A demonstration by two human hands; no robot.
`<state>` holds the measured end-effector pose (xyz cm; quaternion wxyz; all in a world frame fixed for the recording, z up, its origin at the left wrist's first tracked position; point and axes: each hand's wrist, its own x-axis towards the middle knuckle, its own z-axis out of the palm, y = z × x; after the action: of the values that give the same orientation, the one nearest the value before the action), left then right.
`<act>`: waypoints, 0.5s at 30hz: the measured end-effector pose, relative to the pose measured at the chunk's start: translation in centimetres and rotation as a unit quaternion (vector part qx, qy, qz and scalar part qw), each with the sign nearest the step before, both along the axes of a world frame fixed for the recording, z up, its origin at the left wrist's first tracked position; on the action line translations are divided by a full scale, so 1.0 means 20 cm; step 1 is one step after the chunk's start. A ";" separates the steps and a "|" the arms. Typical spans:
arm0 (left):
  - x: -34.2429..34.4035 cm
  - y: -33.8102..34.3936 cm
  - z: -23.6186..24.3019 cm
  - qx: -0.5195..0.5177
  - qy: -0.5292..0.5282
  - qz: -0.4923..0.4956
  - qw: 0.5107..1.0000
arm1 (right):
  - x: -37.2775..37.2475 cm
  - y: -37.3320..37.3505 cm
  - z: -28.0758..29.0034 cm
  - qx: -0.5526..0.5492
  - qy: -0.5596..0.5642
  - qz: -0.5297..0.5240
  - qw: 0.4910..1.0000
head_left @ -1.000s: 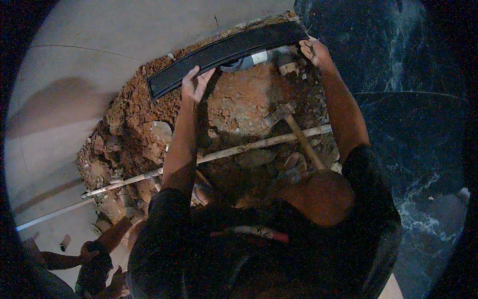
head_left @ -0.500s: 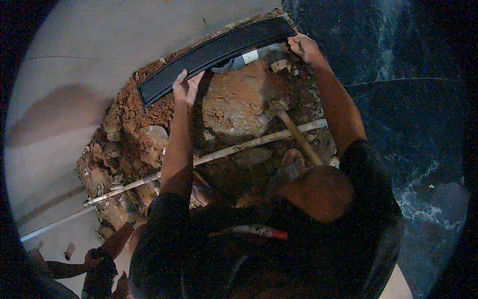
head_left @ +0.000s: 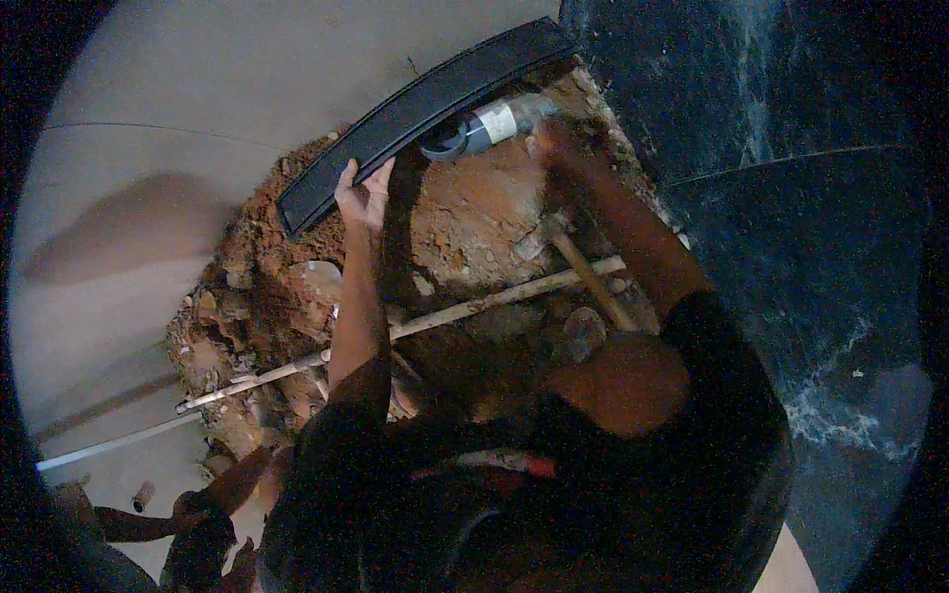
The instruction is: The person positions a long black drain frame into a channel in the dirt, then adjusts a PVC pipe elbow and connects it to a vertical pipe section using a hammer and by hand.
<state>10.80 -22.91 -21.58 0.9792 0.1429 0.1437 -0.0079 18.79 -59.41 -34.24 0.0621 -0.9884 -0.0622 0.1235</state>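
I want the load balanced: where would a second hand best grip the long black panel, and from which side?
Likely the near edge of the long black panel, close to its right end, coming from the near side. It is a long, narrow strip, and the left hand holds that edge toward the left end, leaving the right part without a hand on it.

long black panel (head_left: pixel 420 114), slanting up rightward; white-banded grey pipe (head_left: pixel 477 132) just beside it

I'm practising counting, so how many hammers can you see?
1: the hammer lies on the dirt, nearer the person than the black panel, its handle crossing the pale pole. The person's body may hide others.
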 end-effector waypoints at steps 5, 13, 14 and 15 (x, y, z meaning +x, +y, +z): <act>-0.05 0.05 0.13 0.054 0.001 0.012 0.998 | -0.06 0.23 0.01 0.144 -0.062 -0.022 0.987; -0.12 0.05 0.20 0.097 0.037 0.032 0.994 | -0.10 0.26 0.11 0.338 -0.040 -0.066 0.938; -0.13 0.03 0.20 0.095 0.048 0.042 0.993 | -0.09 0.26 0.13 0.372 -0.032 -0.073 0.925; -0.13 0.04 0.20 0.100 0.041 0.035 0.994 | -0.06 0.27 0.15 0.410 -0.022 -0.078 0.908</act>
<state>8.23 -22.03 -17.65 0.9529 0.2347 0.1887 0.0347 17.54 -54.09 -31.23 0.4703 -0.8799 -0.0313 0.0603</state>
